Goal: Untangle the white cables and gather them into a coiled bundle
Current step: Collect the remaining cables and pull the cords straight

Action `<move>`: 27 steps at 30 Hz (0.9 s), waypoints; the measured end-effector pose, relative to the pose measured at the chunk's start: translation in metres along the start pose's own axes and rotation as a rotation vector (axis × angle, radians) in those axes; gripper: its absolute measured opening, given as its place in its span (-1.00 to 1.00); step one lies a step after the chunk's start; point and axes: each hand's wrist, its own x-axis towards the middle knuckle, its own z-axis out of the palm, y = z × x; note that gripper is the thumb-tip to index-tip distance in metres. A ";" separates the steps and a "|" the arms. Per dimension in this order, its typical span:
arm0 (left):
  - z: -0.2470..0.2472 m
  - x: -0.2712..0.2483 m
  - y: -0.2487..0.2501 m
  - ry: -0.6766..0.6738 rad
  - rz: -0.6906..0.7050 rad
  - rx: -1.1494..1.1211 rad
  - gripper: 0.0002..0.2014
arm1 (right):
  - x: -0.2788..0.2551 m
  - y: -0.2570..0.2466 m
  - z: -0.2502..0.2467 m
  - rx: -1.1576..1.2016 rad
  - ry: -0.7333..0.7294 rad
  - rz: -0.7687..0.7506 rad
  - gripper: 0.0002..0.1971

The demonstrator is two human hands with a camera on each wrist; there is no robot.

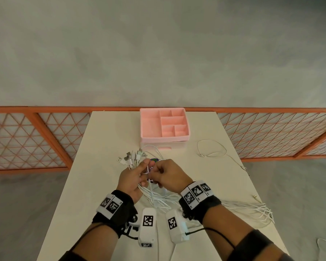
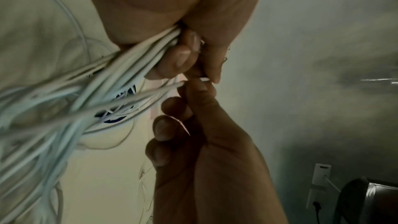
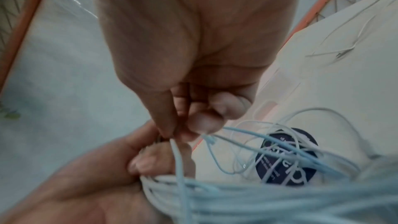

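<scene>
Left hand [image 1: 130, 180] gripping white cables [image 1: 158, 198] (plugs upward), right hand [image 1: 169, 176] pinching one strand.

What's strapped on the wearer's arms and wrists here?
Bare hands, no gloves. Each wrist carries a black strap: left wrist strap, right wrist strap, both banded with white tiles printed with black square fiducial markers. A white boxy camera pod, also marker-tagged, hangs under each wrist: left pod, right pod. Thin black cables run back along the forearms to dark bands near the elbows.

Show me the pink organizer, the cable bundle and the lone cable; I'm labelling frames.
pink organizer [image 1: 150, 125], head view, left compartment floor.
cable bundle [image 1: 133, 159], head view, connector ends.
lone cable [image 1: 211, 147], head view, its loop.
</scene>
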 end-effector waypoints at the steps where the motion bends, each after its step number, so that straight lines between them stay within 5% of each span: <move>1: 0.000 0.000 0.001 0.007 -0.004 -0.008 -0.88 | 0.001 0.000 0.002 0.004 0.004 0.001 -0.84; 3: -0.003 0.003 0.005 0.026 -0.016 -0.072 -0.91 | -0.001 -0.002 0.002 -0.018 -0.050 0.005 -0.81; 7: -0.014 0.017 0.015 0.123 -0.060 -0.180 -0.91 | -0.016 -0.001 0.007 -0.122 -0.426 0.068 -0.81; 13: -0.013 0.021 0.011 0.037 -0.062 -0.208 -0.93 | -0.019 0.017 -0.010 -0.261 -0.375 0.108 -0.82; 18: -0.004 0.009 0.008 -0.014 0.035 -0.104 -0.88 | -0.020 0.023 -0.023 -0.301 -0.242 0.111 -0.88; 23: 0.000 0.000 0.002 -0.125 0.125 0.125 -0.89 | -0.007 -0.001 -0.027 0.184 0.259 -0.012 -0.89; 27: 0.005 -0.006 -0.001 -0.202 0.177 0.221 -0.85 | -0.001 -0.017 -0.033 0.302 0.259 -0.043 -0.95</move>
